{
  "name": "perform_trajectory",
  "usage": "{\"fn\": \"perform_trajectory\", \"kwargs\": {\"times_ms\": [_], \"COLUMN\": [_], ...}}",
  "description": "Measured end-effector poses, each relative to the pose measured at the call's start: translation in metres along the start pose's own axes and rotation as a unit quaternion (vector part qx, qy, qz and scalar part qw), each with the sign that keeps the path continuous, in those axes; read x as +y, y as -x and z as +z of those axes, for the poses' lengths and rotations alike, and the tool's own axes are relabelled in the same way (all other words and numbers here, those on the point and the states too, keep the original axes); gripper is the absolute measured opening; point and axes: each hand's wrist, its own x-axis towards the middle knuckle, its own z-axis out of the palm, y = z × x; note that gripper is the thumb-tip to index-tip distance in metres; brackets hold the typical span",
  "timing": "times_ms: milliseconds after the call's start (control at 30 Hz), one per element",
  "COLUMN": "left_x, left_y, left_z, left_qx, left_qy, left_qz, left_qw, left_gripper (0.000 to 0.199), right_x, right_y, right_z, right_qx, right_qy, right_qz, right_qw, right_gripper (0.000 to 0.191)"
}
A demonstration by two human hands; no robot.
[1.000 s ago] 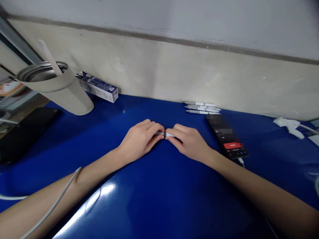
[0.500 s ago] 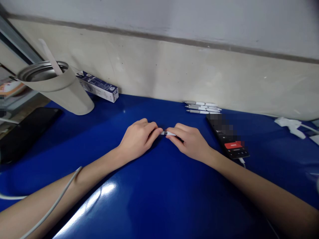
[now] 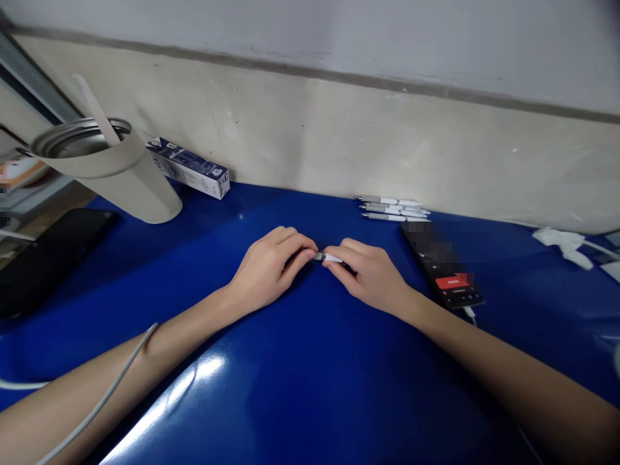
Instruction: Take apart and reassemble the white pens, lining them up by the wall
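Between my two hands, just above the blue table (image 3: 310, 361), is a small white and grey pen (image 3: 331, 258), lying roughly level. My left hand (image 3: 274, 268) pinches its grey end between thumb and fingers, which cover part of it. On the other side my right hand (image 3: 371, 274) grips the white barrel, and most of that length is hidden behind the fingers. Several similar white and grey pens (image 3: 394, 208) lie together near the wall, beyond my right hand.
A phone (image 3: 440, 268) with a cable lies right of my right hand. At the left stand a cream tumbler (image 3: 130, 184) with a straw and a blue-white box (image 3: 188, 169), with a black case-like object (image 3: 53, 258) nearer. A white cable (image 3: 104, 397) crosses my left forearm.
My left fingers have shifted slightly on the pen's end, with the index finger more arched over the thumb. A little more of the pen shows. My right hand stays nearly still.
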Motion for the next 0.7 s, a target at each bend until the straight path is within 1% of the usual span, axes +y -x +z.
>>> {"fn": "perform_trajectory", "kwargs": {"times_ms": [133,300,433,533,600,700], "left_x": [-0.0011,-0.0013,-0.0009,-0.0020,-0.0029,-0.0035], "left_y": [0.0001,0.0011,0.0010,0.0000,-0.0006,-0.0007], "left_z": [-0.0009,-0.0017,0.0000,0.0008,0.0002,-0.0015], "left_qx": [0.005,0.012,0.035,0.017,0.001,-0.003], "left_qy": [0.002,0.009,0.004,0.002,0.009,0.021], "left_qz": [0.012,0.002,-0.052,-0.086,-0.076,-0.036], "left_qw": [1.000,1.000,0.998,0.996,0.997,0.999], "left_gripper": [0.018,0.015,0.023,0.024,0.024,0.013], "right_x": [0.0002,0.0006,0.0002,-0.0002,-0.0001,0.0003], "right_y": [0.0003,0.0007,0.0005,0.0003,0.0002,0.0003], "right_z": [-0.0001,-0.0001,-0.0003,-0.0006,-0.0007,-0.0006], "right_qx": [0.004,0.009,0.010,0.009,0.005,-0.004], "right_qy": [-0.002,-0.003,-0.009,-0.011,-0.011,-0.011], "right_qz": [-0.003,-0.004,0.000,0.000,-0.001,0.000], "right_qw": [1.000,1.000,1.000,1.000,1.000,1.000], "right_gripper": [0.025,0.024,0.024,0.024,0.025,0.026]}}
